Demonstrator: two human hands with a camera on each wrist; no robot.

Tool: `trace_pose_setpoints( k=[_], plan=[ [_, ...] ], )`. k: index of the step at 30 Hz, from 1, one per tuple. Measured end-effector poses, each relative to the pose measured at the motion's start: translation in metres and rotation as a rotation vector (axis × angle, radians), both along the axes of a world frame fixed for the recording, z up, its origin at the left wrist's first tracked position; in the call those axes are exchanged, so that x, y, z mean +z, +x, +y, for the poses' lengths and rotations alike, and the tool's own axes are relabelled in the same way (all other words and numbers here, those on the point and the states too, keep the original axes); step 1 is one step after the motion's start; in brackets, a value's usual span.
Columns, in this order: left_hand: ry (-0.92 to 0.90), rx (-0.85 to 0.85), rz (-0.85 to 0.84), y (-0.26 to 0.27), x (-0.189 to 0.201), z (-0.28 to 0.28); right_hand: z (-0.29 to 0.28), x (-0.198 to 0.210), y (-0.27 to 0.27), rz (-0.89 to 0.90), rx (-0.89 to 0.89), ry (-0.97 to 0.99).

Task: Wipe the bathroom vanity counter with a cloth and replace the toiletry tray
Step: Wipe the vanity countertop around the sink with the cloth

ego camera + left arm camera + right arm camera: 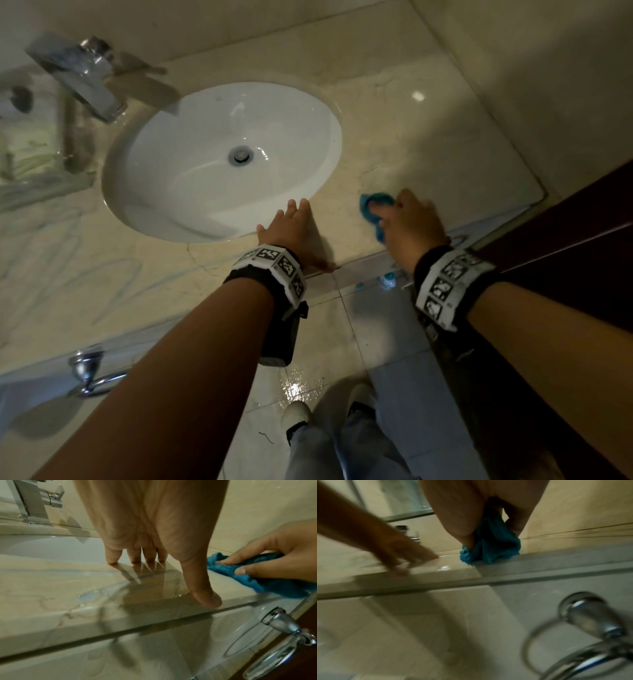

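Right hand (409,222) grips blue cloth (371,209) on marble counter (428,144) beside sink (222,154); left hand (291,229) flat, fingers straight, faucet (78,75) behind

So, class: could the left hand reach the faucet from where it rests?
Probably yes. The left hand lies flat on the counter by the sink; only the open basin lies between it and the faucet.
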State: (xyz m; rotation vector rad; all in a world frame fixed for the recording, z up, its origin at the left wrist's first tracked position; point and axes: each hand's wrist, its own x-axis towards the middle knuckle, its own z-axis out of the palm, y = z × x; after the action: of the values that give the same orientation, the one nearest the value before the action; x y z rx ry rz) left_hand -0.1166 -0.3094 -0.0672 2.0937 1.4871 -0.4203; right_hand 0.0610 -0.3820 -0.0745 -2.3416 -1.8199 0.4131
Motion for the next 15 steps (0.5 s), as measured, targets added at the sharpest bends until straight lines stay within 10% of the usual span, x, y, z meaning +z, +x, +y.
trace_pose_setpoints(
  k=[7, 15],
  plan=[
    [0.027, 0.002, 0.036, 0.001, -0.001, -0.004, -0.010, -0.012, -0.034, 0.088, 0.239, 0.010],
    [0.034, 0.022, -0.014, -0.005, -0.002, -0.006, 0.027, -0.006, 0.029, 0.032, -0.252, 0.002]
  ],
)
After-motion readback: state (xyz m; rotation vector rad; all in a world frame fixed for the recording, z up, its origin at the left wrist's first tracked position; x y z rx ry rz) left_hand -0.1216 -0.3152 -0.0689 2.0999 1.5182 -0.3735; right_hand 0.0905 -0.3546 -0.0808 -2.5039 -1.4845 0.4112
